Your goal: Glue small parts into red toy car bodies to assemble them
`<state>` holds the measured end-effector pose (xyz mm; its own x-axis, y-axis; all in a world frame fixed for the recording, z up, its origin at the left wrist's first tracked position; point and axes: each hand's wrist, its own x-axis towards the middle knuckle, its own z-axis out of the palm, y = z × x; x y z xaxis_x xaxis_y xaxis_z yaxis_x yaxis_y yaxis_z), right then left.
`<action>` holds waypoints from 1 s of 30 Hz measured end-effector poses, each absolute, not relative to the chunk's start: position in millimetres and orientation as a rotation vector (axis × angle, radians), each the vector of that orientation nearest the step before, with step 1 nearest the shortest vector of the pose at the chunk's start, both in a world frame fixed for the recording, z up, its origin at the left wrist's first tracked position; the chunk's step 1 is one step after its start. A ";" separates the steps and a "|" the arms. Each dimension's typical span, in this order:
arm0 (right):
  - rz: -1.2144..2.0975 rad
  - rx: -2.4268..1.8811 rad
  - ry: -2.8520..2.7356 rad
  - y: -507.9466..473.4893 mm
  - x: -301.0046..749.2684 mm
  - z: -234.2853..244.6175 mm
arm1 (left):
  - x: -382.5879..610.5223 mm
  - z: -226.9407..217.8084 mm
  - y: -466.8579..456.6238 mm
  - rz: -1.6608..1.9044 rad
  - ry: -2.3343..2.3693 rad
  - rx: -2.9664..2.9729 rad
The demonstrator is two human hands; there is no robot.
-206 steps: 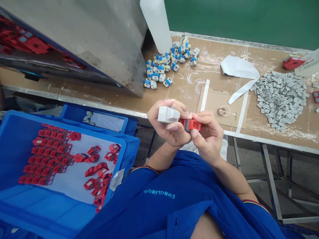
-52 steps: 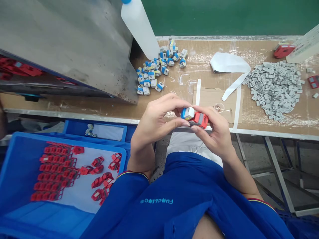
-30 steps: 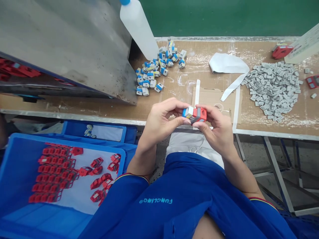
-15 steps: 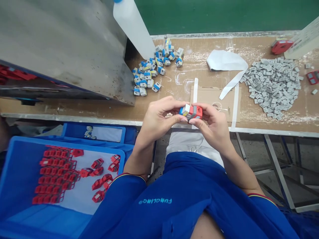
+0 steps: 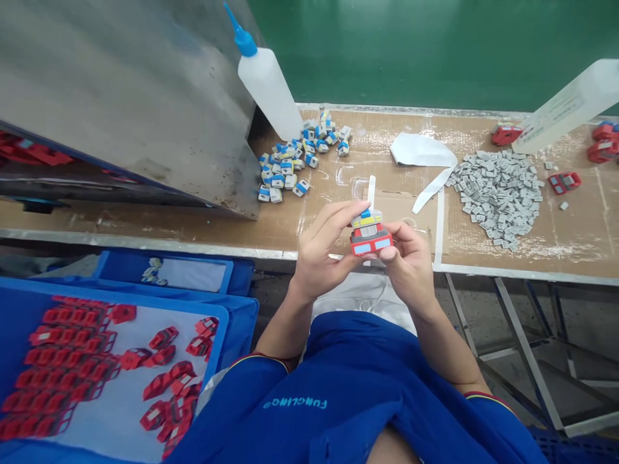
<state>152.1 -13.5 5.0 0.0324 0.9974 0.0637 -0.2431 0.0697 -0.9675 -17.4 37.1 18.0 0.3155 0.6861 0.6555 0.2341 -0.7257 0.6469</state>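
I have the left hand (image 5: 322,248) and right hand (image 5: 411,270) pinching the red plastic housing (image 5: 371,241) and blue-topped white block (image 5: 366,222) together, both parts held square and pressed tight.

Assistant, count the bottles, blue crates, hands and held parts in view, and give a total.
Bottles: 2
Blue crates: 2
Hands: 2
Held part: 1
Total: 7
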 end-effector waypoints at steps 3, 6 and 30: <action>1.088 -0.937 -1.206 -14.3 162.0 2.9 | -20.9 20.3 36.2 1.353 0.717 2.121; 0.841 -0.947 -1.433 -13.9 171.0 7.4 | -21.0 20.5 34.2 1.340 0.646 2.039; 0.356 -0.949 -1.571 -27.4 158.1 9.2 | -17.7 19.9 11.8 1.456 0.757 2.011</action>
<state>158.1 -27.4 9.2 0.0389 0.7341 0.6779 0.3698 0.6197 -0.6923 -17.7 11.8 19.9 0.2589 0.7105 0.6543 0.1274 -0.6966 0.7060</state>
